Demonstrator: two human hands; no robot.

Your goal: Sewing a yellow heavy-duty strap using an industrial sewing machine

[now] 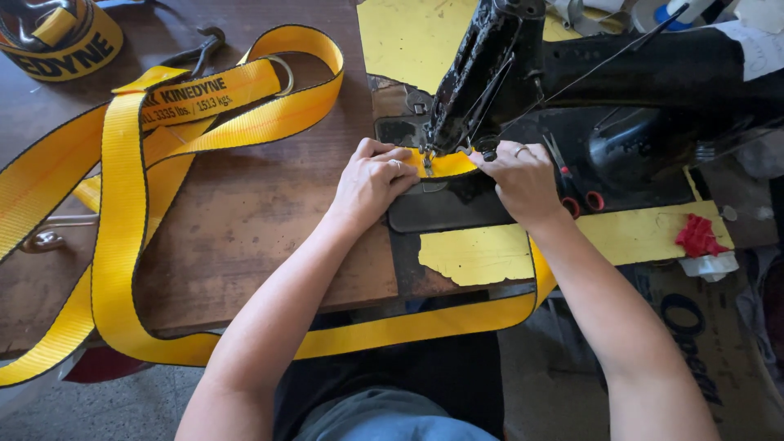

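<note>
While I watch from above, my left hand [374, 181] and right hand [523, 181] both press flat, fingers closed down on the yellow webbing strap [445, 166] under the needle of the black sewing machine [490, 73]; its long tail loops across the wooden table [245, 229].

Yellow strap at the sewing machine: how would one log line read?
left hand: pressing yellow strap | right hand: pressing strap | strap: under sewing machine needle
</note>
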